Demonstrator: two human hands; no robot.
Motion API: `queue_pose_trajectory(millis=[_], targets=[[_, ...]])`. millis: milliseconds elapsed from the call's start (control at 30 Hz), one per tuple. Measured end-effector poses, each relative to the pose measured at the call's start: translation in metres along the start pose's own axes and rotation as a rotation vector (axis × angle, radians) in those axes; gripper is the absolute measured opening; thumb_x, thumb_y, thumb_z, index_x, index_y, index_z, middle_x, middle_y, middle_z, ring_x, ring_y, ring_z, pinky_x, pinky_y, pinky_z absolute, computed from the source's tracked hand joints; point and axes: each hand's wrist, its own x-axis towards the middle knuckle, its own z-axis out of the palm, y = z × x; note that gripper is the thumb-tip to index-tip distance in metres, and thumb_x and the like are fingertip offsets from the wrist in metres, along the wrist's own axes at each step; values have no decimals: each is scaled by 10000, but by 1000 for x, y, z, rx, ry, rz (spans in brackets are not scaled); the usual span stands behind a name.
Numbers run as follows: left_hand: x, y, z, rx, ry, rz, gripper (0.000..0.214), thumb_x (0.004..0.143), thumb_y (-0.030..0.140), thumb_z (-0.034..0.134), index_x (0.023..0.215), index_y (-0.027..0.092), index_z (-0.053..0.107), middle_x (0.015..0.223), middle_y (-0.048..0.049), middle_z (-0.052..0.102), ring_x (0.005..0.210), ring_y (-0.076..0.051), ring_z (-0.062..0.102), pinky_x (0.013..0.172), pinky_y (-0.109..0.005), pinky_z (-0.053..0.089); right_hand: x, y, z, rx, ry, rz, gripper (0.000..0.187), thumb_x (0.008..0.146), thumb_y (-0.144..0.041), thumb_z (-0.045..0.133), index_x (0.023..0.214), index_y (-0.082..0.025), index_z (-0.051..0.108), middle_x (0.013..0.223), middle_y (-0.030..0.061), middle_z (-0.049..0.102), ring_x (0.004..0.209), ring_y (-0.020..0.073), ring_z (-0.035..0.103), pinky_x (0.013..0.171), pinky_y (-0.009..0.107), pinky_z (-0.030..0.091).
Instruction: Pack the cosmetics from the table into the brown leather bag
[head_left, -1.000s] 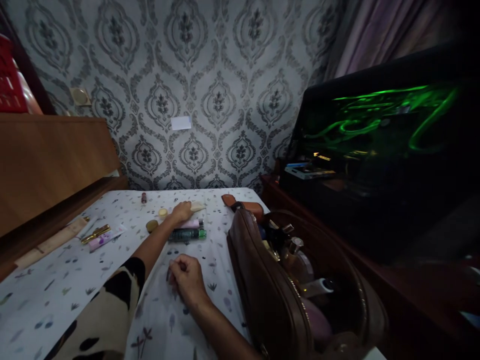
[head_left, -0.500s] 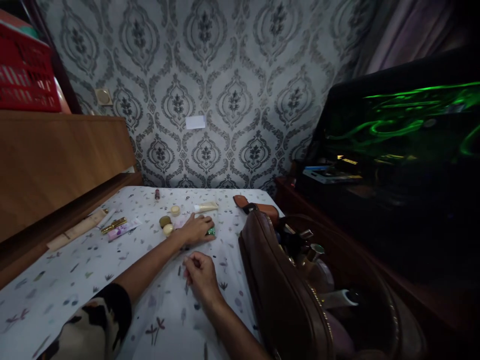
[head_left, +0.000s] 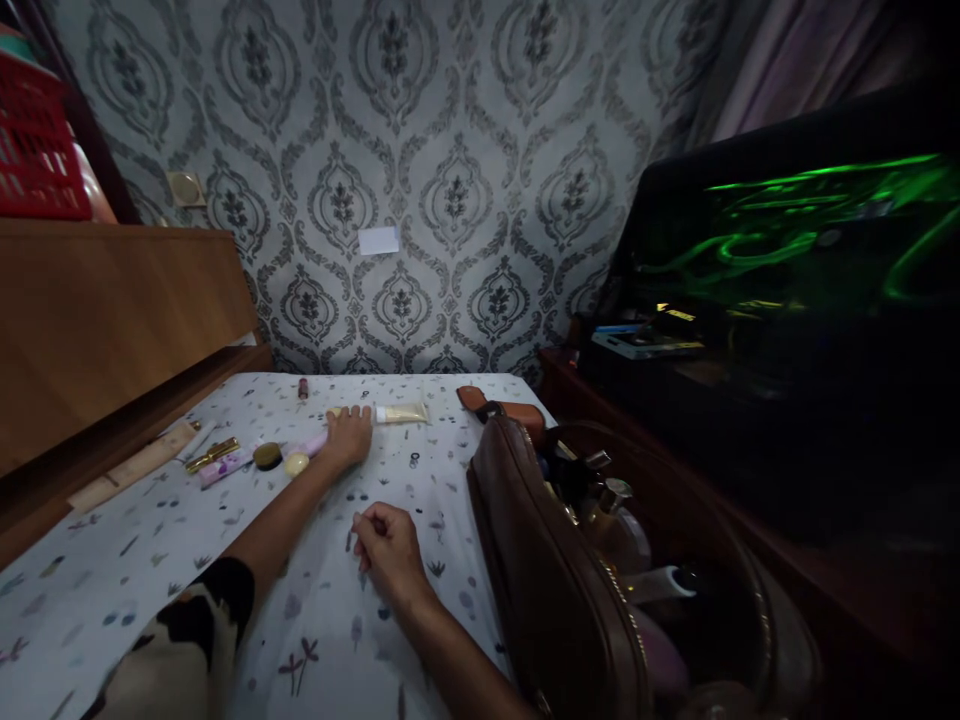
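My left hand [head_left: 349, 436] reaches out over the flower-printed sheet [head_left: 105, 590], palm down. Its fingers curl over a pink tube [head_left: 312, 446] whose end sticks out on the left. A cream tube [head_left: 402, 412] lies just right of the fingertips. Left of the hand lie a cream round pot [head_left: 296, 463] and a dark round compact [head_left: 267, 455]. My right hand [head_left: 387, 549] rests nearer to me on the sheet, fingers curled in a loose pinch; what it holds, if anything, is hidden.
An open brown bag [head_left: 551, 570] full of bottles stands at the right. An orange-brown case [head_left: 501, 405] lies behind it. A gold lipstick [head_left: 212, 455] and a small red bottle [head_left: 303, 387] lie further left. A wooden headboard [head_left: 112, 320] runs along the left, dark furniture along the right.
My left hand slid from the dark green-capped tube leftwards and further away onto the pink tube; the green-capped tube no longer shows. My right hand stayed curled in place.
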Motion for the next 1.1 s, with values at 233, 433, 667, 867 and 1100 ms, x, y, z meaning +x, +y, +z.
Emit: queue_pose_trajectory(millis=[233, 433, 667, 867, 1100], targets=[[31, 21, 6, -49, 28, 58, 568, 991, 358, 286, 1459, 39, 325, 1553, -252, 310, 1469, -356, 216, 1143, -622, 156, -1, -3, 0, -18, -2, 18, 196, 755, -280, 545, 586, -197, 495, 457, -65, 500, 348, 70, 405, 383, 188, 301], [27, 40, -2, -123, 52, 192, 352, 983, 297, 372, 1198, 119, 588, 1259, -176, 634, 1275, -285, 507, 1101, -479, 308, 2, 2, 1, 8, 17, 10, 198, 736, -290, 555, 572, -193, 501, 444, -65, 498, 335, 59, 387, 371, 181, 293], [15, 50, -14, -199, 96, 172, 428, 1001, 417, 357, 1243, 106, 526, 1271, -190, 590, 1215, -295, 512, 991, -422, 396, 3, 3, 1, 23, 21, -8, 206, 747, -263, 542, 560, -196, 489, 441, -58, 505, 336, 63, 387, 379, 183, 302], [-10, 61, -18, -251, -48, 357, 474, 1012, 480, 304, 922, 185, 664, 968, -90, 709, 982, -228, 644, 904, -336, 438, 2, 0, -2, -9, 29, -36, 201, 771, -246, 564, 585, -193, 508, 450, -66, 489, 350, 78, 410, 384, 191, 307], [-39, 71, -25, -302, -27, 374, 427, 992, 471, 368, 1184, 158, 587, 1255, -146, 636, 1229, -282, 538, 1012, -412, 393, -6, -5, -2, -117, -22, -141, 203, 780, -243, 552, 590, -196, 498, 481, -62, 486, 392, 81, 423, 415, 195, 310]])
